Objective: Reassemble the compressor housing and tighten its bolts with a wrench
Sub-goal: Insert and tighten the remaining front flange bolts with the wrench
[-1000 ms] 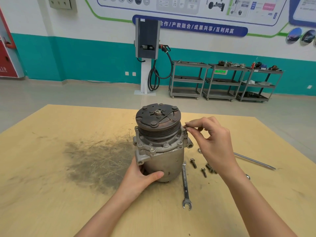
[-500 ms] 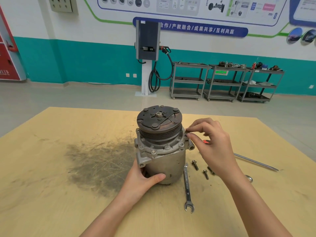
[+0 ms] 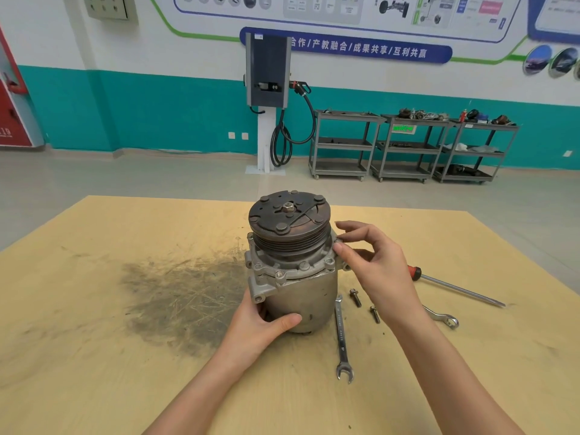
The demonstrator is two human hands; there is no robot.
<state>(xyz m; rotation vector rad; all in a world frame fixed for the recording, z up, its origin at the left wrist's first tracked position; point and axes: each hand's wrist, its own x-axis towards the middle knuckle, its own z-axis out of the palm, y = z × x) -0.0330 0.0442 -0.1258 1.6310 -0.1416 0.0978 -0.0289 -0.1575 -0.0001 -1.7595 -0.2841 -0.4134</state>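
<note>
On a scuffed wooden tabletop (image 3: 94, 309) in a workshop, the compressor (image 3: 292, 262) stands upright near the far edge. The left hand (image 3: 260, 328) grips its body; the right hand (image 3: 373, 265) pinches a bolt at the flange rim, likely finger-starting it. Next, probably the combination wrench (image 3: 342, 337) just beside it.

Auto training wkshp: EV charger (image 3: 267, 70), parts carts (image 3: 343, 144), wall posters (image 3: 345, 7) w/ car diagrams.

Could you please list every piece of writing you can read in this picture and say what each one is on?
"合作/产教融合/成果共享/互利共赢": blue wall banner.
"19": red panel at the left edge; the text is cut off.
Green cart label: blurred, unreadable.
Wrench shank stamping: too small to read.
Wall diagram posters: text too small to read.
</note>
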